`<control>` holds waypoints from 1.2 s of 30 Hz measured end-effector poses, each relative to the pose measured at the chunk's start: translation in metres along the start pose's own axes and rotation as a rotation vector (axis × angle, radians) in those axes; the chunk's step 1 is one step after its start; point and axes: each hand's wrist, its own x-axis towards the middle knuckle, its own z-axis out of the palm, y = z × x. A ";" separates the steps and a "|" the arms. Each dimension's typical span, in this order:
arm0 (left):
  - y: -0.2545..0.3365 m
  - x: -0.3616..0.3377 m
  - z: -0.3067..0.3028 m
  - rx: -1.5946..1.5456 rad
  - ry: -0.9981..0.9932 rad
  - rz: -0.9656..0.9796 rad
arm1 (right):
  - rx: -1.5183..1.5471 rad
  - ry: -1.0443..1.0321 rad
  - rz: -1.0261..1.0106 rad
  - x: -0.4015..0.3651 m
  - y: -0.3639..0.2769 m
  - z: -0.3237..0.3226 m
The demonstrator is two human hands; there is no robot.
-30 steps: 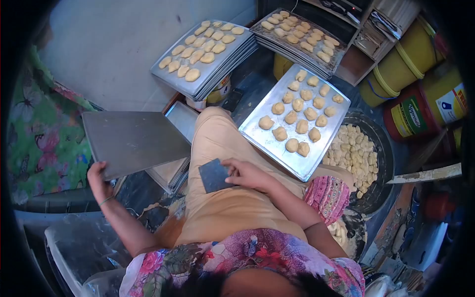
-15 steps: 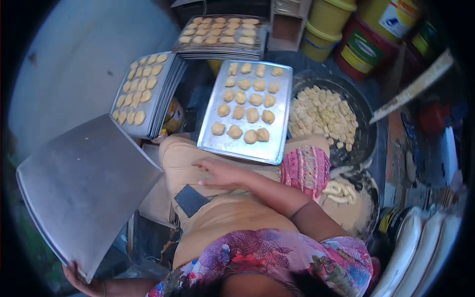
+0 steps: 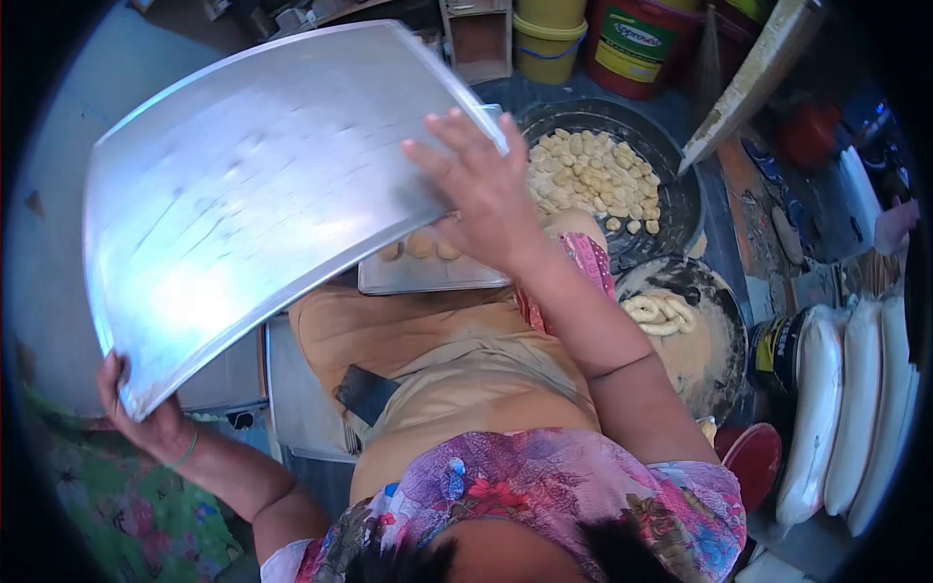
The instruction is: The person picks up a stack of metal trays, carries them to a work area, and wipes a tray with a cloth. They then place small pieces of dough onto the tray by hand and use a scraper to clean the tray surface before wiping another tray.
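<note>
A large metal baking tray (image 3: 253,185) is raised and tilted at the left, its broad bare face toward me. My left hand (image 3: 151,418) grips its near left corner, fingers curled round the rim. Against the tray's right end lies my right hand (image 3: 486,194), with fingers spread over the surface near the edge. Below, another tray (image 3: 432,280) rests on my lap, mostly hidden by the raised one. A few round dough pieces (image 3: 418,243) show on it.
Many dough pieces (image 3: 598,175) fill a round black pan (image 3: 675,141) ahead on the right. Nearer sits a floured pan (image 3: 714,369) with a dough rope (image 3: 659,313). Buckets (image 3: 632,49) stand behind; filled plastic bags (image 3: 816,418) are at far right. A wooden plank (image 3: 753,83) leans there.
The bare tray has swung up and rightward in my left hand, now covering most of the lap tray and the tray stacks. My right hand has risen from my lap to the bare tray.
</note>
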 end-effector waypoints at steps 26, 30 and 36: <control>-0.267 -0.003 0.126 0.013 -0.603 -0.173 | -0.308 0.306 0.005 0.056 0.123 -0.170; -0.268 -0.003 0.118 0.010 -0.444 -0.278 | 0.125 -0.184 0.508 -0.040 0.089 -0.170; -0.269 0.006 0.108 -0.044 -0.374 -0.271 | -0.183 -0.689 0.542 -0.168 0.058 -0.056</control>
